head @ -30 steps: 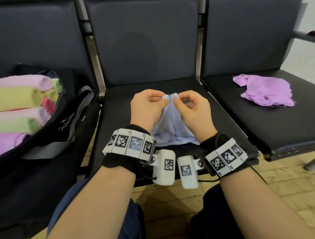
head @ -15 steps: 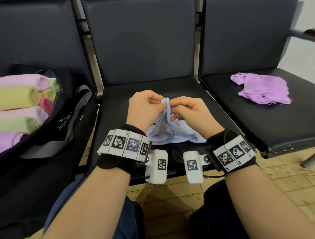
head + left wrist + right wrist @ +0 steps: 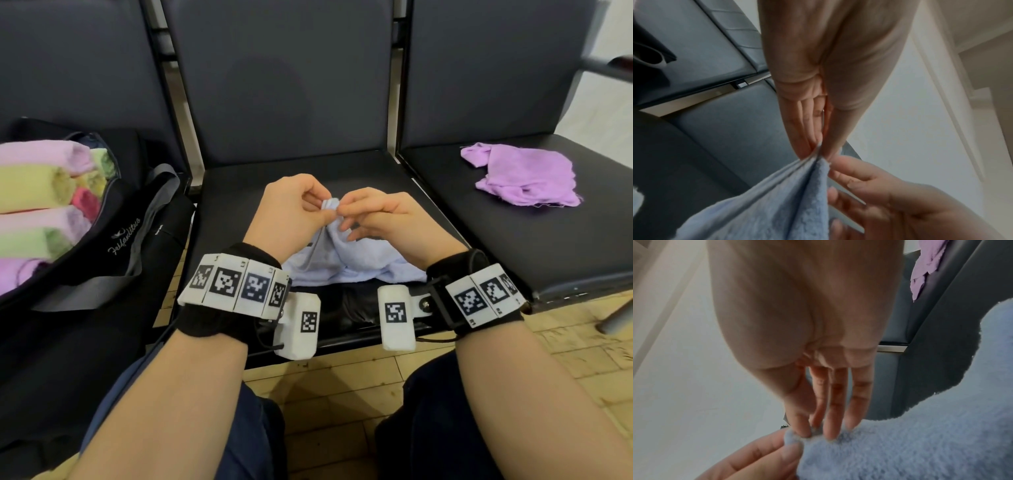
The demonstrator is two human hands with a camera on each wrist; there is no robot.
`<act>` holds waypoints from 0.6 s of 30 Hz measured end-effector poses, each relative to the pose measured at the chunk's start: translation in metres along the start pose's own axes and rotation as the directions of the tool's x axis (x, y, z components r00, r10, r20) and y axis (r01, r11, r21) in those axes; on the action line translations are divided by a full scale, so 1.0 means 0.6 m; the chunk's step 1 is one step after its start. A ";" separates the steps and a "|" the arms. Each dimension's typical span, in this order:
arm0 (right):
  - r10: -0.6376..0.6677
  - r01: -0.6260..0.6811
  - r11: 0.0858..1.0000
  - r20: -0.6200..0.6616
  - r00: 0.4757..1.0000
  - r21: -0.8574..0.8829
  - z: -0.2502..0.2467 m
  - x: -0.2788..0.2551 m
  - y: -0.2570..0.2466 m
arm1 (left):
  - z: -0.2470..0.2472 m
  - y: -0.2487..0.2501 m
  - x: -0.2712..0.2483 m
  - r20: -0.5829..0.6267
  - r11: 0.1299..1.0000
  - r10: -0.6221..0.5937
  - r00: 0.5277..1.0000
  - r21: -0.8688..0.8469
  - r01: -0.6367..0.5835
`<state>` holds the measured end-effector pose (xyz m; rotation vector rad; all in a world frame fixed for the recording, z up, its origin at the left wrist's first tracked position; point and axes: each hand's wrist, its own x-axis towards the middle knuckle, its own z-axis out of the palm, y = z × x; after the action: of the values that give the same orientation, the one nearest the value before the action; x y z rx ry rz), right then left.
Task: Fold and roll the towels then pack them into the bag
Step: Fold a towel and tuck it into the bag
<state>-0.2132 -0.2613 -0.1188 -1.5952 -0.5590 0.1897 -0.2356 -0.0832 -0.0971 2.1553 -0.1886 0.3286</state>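
Note:
A light blue towel [image 3: 346, 260] lies on the middle chair seat [image 3: 239, 192], its top corners gathered and lifted. My left hand [image 3: 291, 209] pinches those corners [image 3: 818, 155] between thumb and fingers. My right hand [image 3: 380, 219] meets it from the right and pinches the same gathered edge [image 3: 797, 437]. The rest of the blue towel [image 3: 920, 443] drapes down onto the seat. A crumpled purple towel [image 3: 524, 174] lies on the right chair. A black bag [image 3: 113, 233] on the left chair holds several rolled towels [image 3: 37, 188] in pink, yellow and green.
Three dark chairs stand in a row with upright backrests [image 3: 284, 75] behind. The bag's grey strap [image 3: 150, 222] hangs toward the middle seat. A metal armrest [image 3: 606, 68] juts out at the far right. Tiled floor [image 3: 342, 380] and my knees lie below.
My hands have come closer together and bunched the towel's top edge into a narrow gathered point. The towel's lower part has spread wider on the seat.

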 end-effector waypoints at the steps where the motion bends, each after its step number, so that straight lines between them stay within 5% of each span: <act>1: -0.011 0.011 0.998 -0.007 1.000 -0.061 -0.002 0.001 0.001 | -0.002 -0.001 0.000 0.007 1.000 -0.002 1.000 -0.002 0.002; 5: -0.068 0.044 0.956 -0.074 0.995 -0.292 -0.006 0.011 0.008 | -0.014 0.002 0.003 0.085 0.995 -0.032 0.996 -0.090 0.039; 7: -0.083 0.079 0.922 0.005 0.997 -0.379 -0.006 0.019 0.006 | -0.020 0.006 0.004 0.127 0.993 -0.031 0.991 -0.107 0.045; 10: -0.012 0.050 0.951 0.126 0.992 -0.304 -0.002 0.025 -0.001 | -0.025 0.009 0.001 0.179 0.990 -0.003 0.984 -0.139 0.028; 18: -0.049 0.074 0.960 0.100 0.994 -0.271 -0.005 0.032 -0.007 | -0.047 0.003 0.002 0.176 0.984 -0.024 0.984 -0.170 0.054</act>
<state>-0.1961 -0.2554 -0.1102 -1.8414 -0.7306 0.1440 -0.2396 -0.0609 -0.0802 2.0105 -0.2633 0.0974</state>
